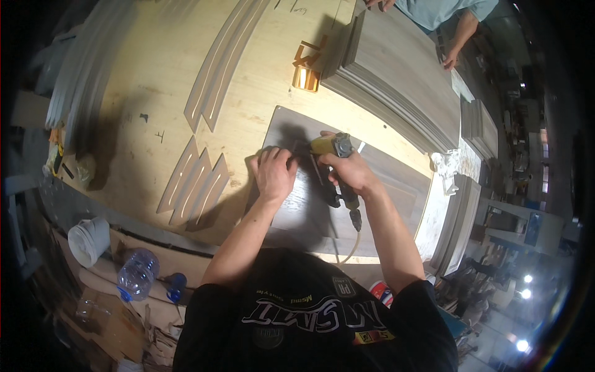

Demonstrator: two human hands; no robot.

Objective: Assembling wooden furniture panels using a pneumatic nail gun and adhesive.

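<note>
Head view: nail gun on grey panel.
Right hand [352,170] grips the nailer [331,167]; left hand [274,173], just beside, presses flat on the panel [396,180].

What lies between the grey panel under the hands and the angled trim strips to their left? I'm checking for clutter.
In the head view, only bare pale workbench separates the grey panel from the trim strips.
</note>
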